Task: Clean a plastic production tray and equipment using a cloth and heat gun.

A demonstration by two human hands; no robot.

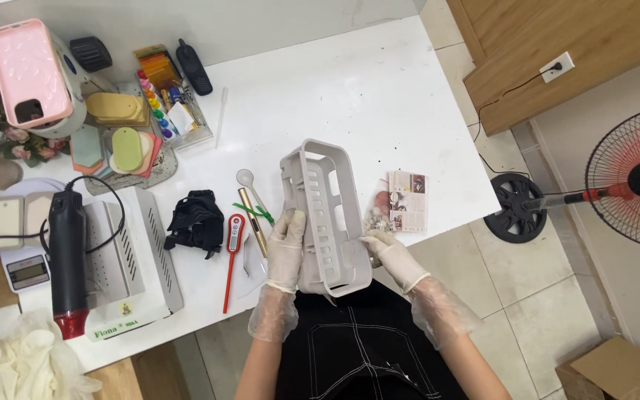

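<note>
Far to the left of the grey slotted basket (326, 215): a pile of pale disposable gloves (31, 363) at the counter (379, 96) corner, a black-and-red heat gun (67, 263) lying across a white machine (124, 259) with its cord looped behind, probably parked there so the nozzle stays off the counter top. Up-left of the basket, a pink phone case (27, 70) propped on a stand, then a cluster of coloured tags and small paint bottles (161, 111), grouped in a tray. Nearer, just left of the basket: a crumpled black cloth (195, 222), a red probe thermometer (232, 252), a gold pen (252, 222) and a clear spoon (246, 179), laid side by side within easy reach.

Left hand (286, 255), gloved, wrapped around the basket's left edge, fingers curled over the rim, firmly holding it. Basket itself lifted off the counter, tilted with its open side up and toward the camera, above the front counter edge and the lap, seemingly for inspection. Right hand (392, 255), gloved too, pinching the basket's lower right rim, steadying it.

Just right of the basket, a small bag of trinkets with a printed card (401, 201). Far right, on the floor, a red standing fan (635, 178) and a cardboard box (616, 370).
</note>
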